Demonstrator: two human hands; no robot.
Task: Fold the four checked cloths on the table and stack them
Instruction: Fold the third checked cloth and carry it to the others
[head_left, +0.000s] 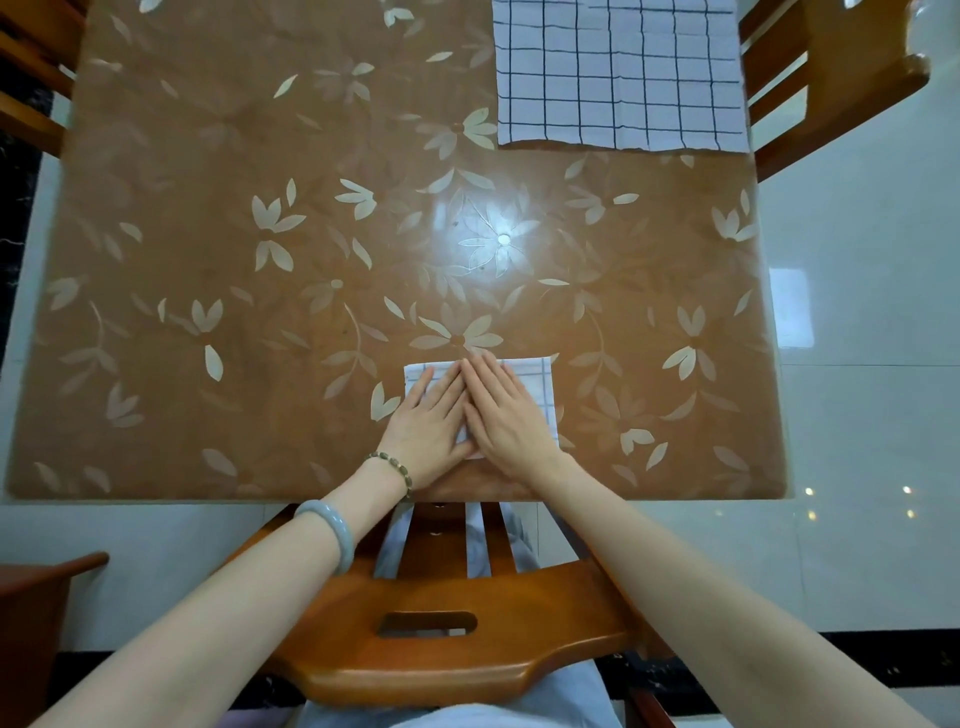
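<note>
A small folded white cloth with dark checks (540, 384) lies near the table's front edge. My left hand (431, 421) and my right hand (506, 410) rest flat on top of it, side by side, fingers straight and touching at the tips. They cover most of the folded cloth. At the far right corner of the table lies a pile of unfolded checked cloths (618, 73), spread flat; a second layer shows at its top edge. How many cloths are in that pile is hidden.
The table (260, 260) has a brown floral cover with a bright light glare at its middle. A wooden chair back (441, 639) stands between me and the table. Other wooden chairs stand at the far right (810, 78) and the far left (31, 62).
</note>
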